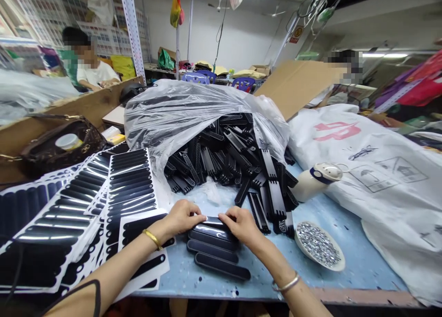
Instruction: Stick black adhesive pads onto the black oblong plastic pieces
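- Head view, nearest: the left hand (181, 217) and the right hand (241, 225) meet over one long black plastic strip (211, 223) at the near middle of the blue tabletop (359, 261). Each hand pinches an end of it, fingertips pressed down on its glossy top face.
- Just nearer than that strip lie three more finished strips (216, 257), side by side and almost touching, rounded ends lined up.
- To the left, sticker sheets (129, 188) of black oblong labels overlap in a fan; the left wrist, wearing a gold bangle (152, 238), rests over one.
- Judged from the grip, the work in hand is pressing a label flat onto the strip. Doing it well calls for squaring the ends first, then smoothing outward from the middle so no bubble or skewed edge remains.
- Right of the hands sits a shallow dish of small silver pieces (318, 244), and beyond it a white handheld device (316, 179) lying on its side.
- Further back, a clear plastic bag (193, 109) spills a heap of unlabelled black parts (228, 162) towards the hands.
- At the right, a large white sack (380, 183); at the far left, a seated person (91, 68) at another bench.
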A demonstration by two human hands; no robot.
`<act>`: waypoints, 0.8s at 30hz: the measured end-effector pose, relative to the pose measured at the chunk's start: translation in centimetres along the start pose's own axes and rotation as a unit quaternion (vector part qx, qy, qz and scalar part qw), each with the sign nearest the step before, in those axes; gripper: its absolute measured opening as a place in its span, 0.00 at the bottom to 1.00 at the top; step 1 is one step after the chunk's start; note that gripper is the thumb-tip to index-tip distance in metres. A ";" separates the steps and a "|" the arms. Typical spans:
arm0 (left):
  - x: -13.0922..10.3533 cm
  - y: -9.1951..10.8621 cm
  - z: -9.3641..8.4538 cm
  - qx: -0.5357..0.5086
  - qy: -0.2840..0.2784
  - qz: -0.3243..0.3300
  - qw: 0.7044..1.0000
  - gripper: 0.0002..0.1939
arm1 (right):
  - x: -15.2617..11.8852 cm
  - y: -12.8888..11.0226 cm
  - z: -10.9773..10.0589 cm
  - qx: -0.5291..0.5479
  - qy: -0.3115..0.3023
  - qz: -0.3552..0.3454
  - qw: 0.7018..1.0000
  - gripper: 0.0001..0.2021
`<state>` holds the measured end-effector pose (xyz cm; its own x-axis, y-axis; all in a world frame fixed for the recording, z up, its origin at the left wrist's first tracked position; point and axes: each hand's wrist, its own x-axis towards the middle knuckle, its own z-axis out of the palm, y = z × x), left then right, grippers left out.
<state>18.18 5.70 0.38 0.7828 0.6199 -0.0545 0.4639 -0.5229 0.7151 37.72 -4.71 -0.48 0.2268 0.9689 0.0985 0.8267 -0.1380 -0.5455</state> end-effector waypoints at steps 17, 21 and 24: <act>-7.2 -0.6 4.7 -0.029 0.032 0.082 0.996 0.72 | -14.8 2.9 0.8 0.004 0.123 0.023 0.992 0.27; -6.5 -0.5 5.1 -0.016 0.015 0.095 0.995 0.66 | -13.5 1.2 2.8 0.007 0.156 0.020 0.988 0.24; -6.5 -0.5 4.7 -0.012 0.003 0.085 0.996 0.66 | -12.6 0.5 2.4 0.056 0.127 0.046 0.989 0.28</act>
<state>14.80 -0.84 -2.87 0.8465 0.5273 0.0737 0.3147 -0.6072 0.7295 34.01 -16.48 -4.00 0.4321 0.8686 0.2424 0.7379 -0.1860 -0.6488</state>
